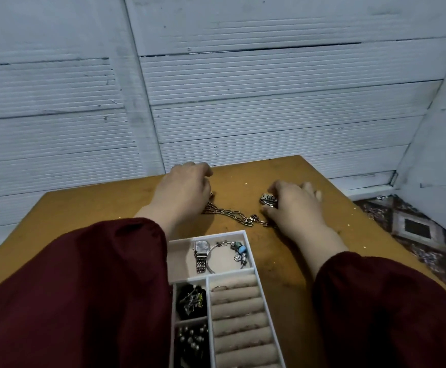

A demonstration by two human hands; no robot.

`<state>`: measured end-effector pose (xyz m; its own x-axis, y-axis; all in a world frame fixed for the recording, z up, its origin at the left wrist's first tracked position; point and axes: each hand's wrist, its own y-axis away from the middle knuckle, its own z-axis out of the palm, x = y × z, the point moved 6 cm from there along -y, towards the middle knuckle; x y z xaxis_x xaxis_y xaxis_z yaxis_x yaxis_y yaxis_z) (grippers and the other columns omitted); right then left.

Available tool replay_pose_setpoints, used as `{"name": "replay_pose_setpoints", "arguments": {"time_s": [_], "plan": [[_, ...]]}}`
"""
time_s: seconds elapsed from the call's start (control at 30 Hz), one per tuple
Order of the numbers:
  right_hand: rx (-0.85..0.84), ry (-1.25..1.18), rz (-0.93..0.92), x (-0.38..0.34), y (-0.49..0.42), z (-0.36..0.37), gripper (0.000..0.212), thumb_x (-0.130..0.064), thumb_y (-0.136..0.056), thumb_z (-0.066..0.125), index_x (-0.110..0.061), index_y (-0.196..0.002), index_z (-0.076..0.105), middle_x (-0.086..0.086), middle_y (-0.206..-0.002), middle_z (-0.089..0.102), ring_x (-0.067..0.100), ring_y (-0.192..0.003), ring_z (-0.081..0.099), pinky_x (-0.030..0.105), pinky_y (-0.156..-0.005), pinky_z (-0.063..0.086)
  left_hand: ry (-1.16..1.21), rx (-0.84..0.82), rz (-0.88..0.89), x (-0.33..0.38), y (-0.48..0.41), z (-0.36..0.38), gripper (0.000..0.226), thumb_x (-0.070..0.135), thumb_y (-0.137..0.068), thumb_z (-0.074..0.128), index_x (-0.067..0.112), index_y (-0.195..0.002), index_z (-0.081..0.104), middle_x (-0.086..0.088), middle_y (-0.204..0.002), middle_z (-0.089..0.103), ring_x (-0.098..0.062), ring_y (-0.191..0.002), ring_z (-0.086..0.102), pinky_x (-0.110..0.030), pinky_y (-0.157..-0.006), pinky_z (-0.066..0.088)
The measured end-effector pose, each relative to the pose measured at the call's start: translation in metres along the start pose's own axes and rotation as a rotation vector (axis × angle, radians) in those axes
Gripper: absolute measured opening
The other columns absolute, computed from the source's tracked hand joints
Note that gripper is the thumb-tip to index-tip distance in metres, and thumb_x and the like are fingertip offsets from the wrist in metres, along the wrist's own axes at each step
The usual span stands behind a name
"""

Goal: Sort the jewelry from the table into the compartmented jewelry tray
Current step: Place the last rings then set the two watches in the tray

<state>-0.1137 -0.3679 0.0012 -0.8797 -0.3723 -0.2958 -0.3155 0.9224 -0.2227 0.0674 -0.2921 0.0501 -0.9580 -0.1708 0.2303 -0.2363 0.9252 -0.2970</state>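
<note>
A white compartmented jewelry tray [253, 257] sits on the brown table, partly under my left sleeve. Its far compartment holds a silver watch [201, 254] and a beaded bangle [239, 253]. Dark pieces fill two small left compartments, and rings sit in the beige ring rolls [236, 306]. Beyond the tray a silver chain [228, 213] lies across the table. My left hand [183, 191] curls over the chain's left end. My right hand [293, 205] grips a small silver metal piece [268, 200] by the chain's right end.
The table [290, 266] stands against a white ribbed wall [243, 102]. A patterned floor [415, 229] shows beyond the table's right edge. My dark red sleeves cover the near left and right of the view.
</note>
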Motion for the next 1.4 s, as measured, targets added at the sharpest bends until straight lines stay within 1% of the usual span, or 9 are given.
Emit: {"name": "replay_pose_setpoints", "arguments": {"time_s": [0.13, 0.3, 0.47, 0.67, 0.87, 1.0, 1.17, 1.3, 1.4], "plan": [[0.016, -0.051, 0.008, 0.005, -0.007, 0.003, 0.038, -0.046, -0.086, 0.062, -0.025, -0.117, 0.054, 0.000, -0.120, 0.061, 0.026, -0.118, 0.046, 0.039, -0.096, 0.033, 0.030, 0.016, -0.022, -0.010, -0.008, 0.002, 0.031, 0.019, -0.094, 0.043, 0.017, -0.120, 0.059, -0.007, -0.119, 0.062, -0.027, -0.113, 0.053, -0.039, -0.092, 0.045], [0.101, -0.139, 0.013, 0.000, -0.009, -0.001, 0.027, -0.042, -0.093, 0.049, -0.021, -0.107, 0.057, 0.001, -0.096, 0.067, 0.026, -0.097, 0.060, 0.038, -0.086, 0.042, 0.073, 0.008, -0.038, -0.016, -0.012, 0.005, 0.031, 0.020, -0.093, 0.048, 0.017, -0.122, 0.058, -0.005, -0.121, 0.062, -0.025, -0.113, 0.053, -0.039, -0.094, 0.045], [0.061, -0.138, 0.022, 0.003, -0.012, 0.003, 0.029, -0.041, -0.099, 0.041, -0.021, -0.100, 0.062, 0.006, -0.100, 0.065, 0.030, -0.104, 0.054, 0.039, -0.085, 0.036, 0.105, 0.016, -0.073, -0.024, -0.015, 0.009, 0.030, 0.018, -0.092, 0.051, 0.016, -0.121, 0.059, -0.005, -0.120, 0.062, -0.025, -0.113, 0.054, -0.037, -0.094, 0.045], [0.050, -0.109, 0.043, 0.008, -0.013, 0.001, 0.029, -0.051, -0.091, 0.053, -0.030, -0.107, 0.065, 0.000, -0.111, 0.060, 0.027, -0.112, 0.048, 0.042, -0.094, 0.034, 0.005, -0.082, -0.127, -0.039, -0.023, 0.025, 0.035, 0.031, -0.092, 0.049, 0.017, -0.123, 0.058, -0.010, -0.123, 0.061, -0.032, -0.115, 0.051, -0.042, -0.096, 0.044], [0.120, -0.132, 0.022, 0.005, -0.010, -0.005, 0.022, -0.050, -0.086, 0.061, -0.032, -0.098, 0.065, -0.006, -0.106, 0.063, 0.022, -0.107, 0.049, 0.037, -0.088, 0.034, -0.132, -0.176, -0.129, -0.042, -0.029, 0.038, 0.036, 0.047, -0.091, 0.050, 0.019, -0.108, 0.066, -0.011, -0.115, 0.064, -0.034, -0.111, 0.050, -0.039, -0.089, 0.043], [0.224, -0.161, -0.017, -0.004, -0.008, -0.013, 0.025, -0.050, -0.085, 0.061, -0.030, -0.100, 0.066, -0.007, -0.101, 0.066, 0.019, -0.101, 0.050, 0.032, -0.078, 0.029, -0.131, -0.189, -0.155, -0.040, -0.029, 0.037, 0.041, 0.052, -0.085, 0.059, 0.020, -0.109, 0.066, -0.009, -0.115, 0.063, -0.033, -0.110, 0.050, -0.038, -0.089, 0.042], [0.253, -0.404, -0.008, -0.005, -0.007, -0.014, 0.019, -0.042, -0.081, 0.070, -0.025, -0.090, 0.066, -0.011, -0.078, 0.062, 0.014, -0.083, 0.058, 0.025, -0.066, 0.038, -0.065, -0.160, -0.186, -0.040, -0.026, 0.034, 0.032, 0.046, -0.082, 0.066, 0.024, -0.104, 0.064, -0.005, -0.108, 0.065, -0.028, -0.104, 0.054, -0.037, -0.085, 0.046], [0.240, -0.627, 0.012, -0.001, -0.007, -0.014, 0.015, -0.027, -0.079, 0.076, -0.018, -0.085, 0.065, -0.013, -0.066, 0.056, -0.002, -0.059, 0.050, 0.007, -0.045, 0.033, 0.000, -0.128, -0.218, -0.041, -0.023, 0.031, 0.017, 0.038, -0.087, 0.063, 0.022, -0.092, 0.061, -0.006, -0.098, 0.065, -0.028, -0.096, 0.058, -0.035, -0.078, 0.047], [0.244, -0.687, 0.043, 0.002, -0.006, -0.014, 0.018, -0.029, -0.078, 0.077, -0.017, -0.085, 0.066, -0.006, -0.068, 0.059, 0.007, -0.062, 0.055, 0.018, -0.054, 0.042, 0.125, -0.114, -0.255, -0.046, -0.021, 0.029, 0.018, 0.033, -0.088, 0.063, 0.021, -0.077, 0.056, -0.003, -0.079, 0.061, -0.026, -0.083, 0.058, -0.032, -0.067, 0.043]]}}
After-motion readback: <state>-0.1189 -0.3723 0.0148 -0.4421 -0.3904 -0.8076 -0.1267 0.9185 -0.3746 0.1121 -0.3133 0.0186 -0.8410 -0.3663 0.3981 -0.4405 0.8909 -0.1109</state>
